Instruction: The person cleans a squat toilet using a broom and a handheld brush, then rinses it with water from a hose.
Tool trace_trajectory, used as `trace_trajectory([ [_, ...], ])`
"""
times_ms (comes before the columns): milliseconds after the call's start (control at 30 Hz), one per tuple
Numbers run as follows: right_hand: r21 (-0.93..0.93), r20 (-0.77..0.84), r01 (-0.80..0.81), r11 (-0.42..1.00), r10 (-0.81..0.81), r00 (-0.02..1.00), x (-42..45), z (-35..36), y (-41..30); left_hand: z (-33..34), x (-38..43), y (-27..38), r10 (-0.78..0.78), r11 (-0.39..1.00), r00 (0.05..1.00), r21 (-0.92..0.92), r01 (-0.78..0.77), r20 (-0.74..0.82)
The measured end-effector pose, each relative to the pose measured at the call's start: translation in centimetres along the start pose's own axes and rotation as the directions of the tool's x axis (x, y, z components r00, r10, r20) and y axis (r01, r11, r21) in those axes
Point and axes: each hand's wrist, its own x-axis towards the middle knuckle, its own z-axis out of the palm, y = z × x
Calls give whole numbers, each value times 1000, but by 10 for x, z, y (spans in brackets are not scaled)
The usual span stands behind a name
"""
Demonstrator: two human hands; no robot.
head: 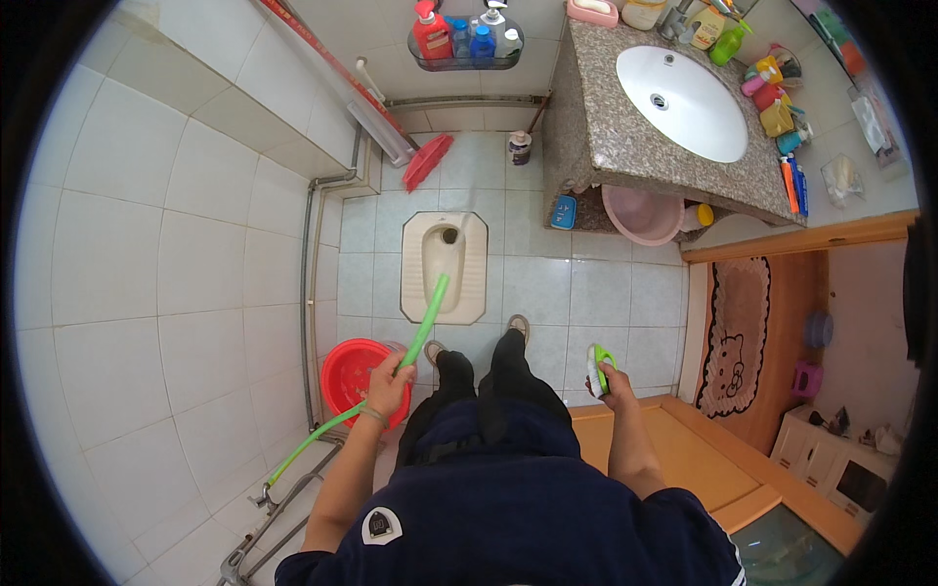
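Observation:
My left hand (pixel 390 382) grips a green hose (pixel 427 322), whose free end points over the squat toilet (pixel 475 308) set in the tiled floor. From my hand the hose runs back to a wall tap (pixel 264 496) at the lower left. Thin water appears to leave the hose end towards the drain hole. In my right hand (pixel 619 388) is a scrubbing brush (pixel 601 368) with a lime-green handle and white bristles, held out to my right above the floor. Beneath my left hand stands a red plastic basin (pixel 344 370), partly hidden by the hand and hose.
A granite washstand (pixel 601 110) with a white sink (pixel 703 110) fills the upper right. Below it sits a pink basin (pixel 645 212). A red broom head (pixel 427 162) and a pump bottle (pixel 519 148) stand by the far wall. An orange-framed door (pixel 674 439) is at the lower right.

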Motion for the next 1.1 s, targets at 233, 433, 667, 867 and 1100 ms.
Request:
trace_trajectory([
  [233, -41, -3, 28, 999, -28, 1000, -6, 4, -1, 6, -10, 8, 19, 973, 997, 226, -35, 72],
  [433, 15, -26, 58, 998, -58, 998, -7, -1, -4, 15, -15, -7, 10, 944, 995, 326, -43, 101],
  [667, -18, -84, 38, 999, -39, 996, -4, -13, 0, 29, -17, 3, -102, 937, 951, 350, -7, 293],
  [867, 6, -88, 28, 1000, -27, 996, -5, -15, 0, 18, -16, -26, -52, 940, 937, 334, -71, 346],
  [1100, -47, -115, 12, 999, -17, 993, 3, -21, -6, 27, -20, -19, -116, 913, 972, 406, 23, 206],
])
